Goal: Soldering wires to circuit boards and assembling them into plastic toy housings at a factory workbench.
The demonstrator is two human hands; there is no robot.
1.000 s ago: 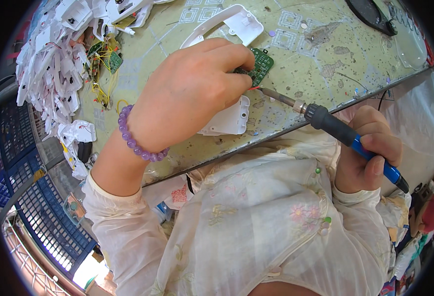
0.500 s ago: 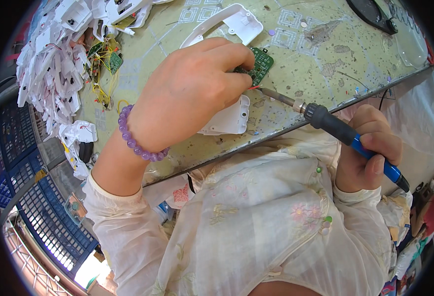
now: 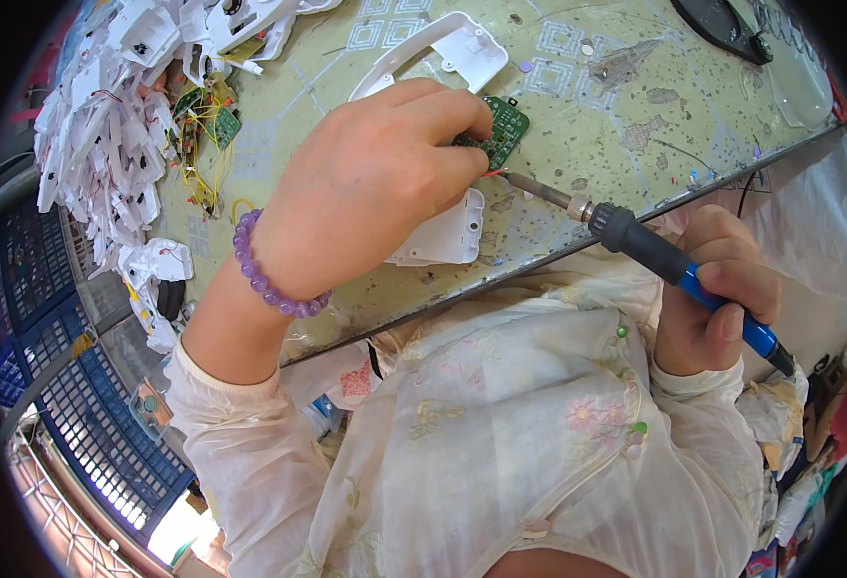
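Note:
My left hand [image 3: 375,173], a purple bead bracelet [image 3: 267,279] at its wrist, pinches a small green circuit board [image 3: 506,133] above the table. A short red wire [image 3: 494,173] shows at the board's lower edge, beside the fingertips. In my right hand [image 3: 717,289] is a soldering iron [image 3: 647,246] with a black and blue handle, its tip touching or nearly touching the wire's end. White plastic housing parts lie around my left hand: a frame-like one [image 3: 476,48] beyond it and another [image 3: 452,231] partly hidden beneath it.
A big heap of white plastic housings [image 3: 105,144] fills the table's left side, with yellow-wired circuit boards [image 3: 213,125] beside it. At the far right are a black ring-shaped object [image 3: 727,34] and a coiled metal spring [image 3: 794,43]. The table's edge [image 3: 577,236] runs diagonally before me.
Both hands, the circuit board and the soldering iron have shifted very slightly left. The grips look the same, and the iron's tip stays by the wire.

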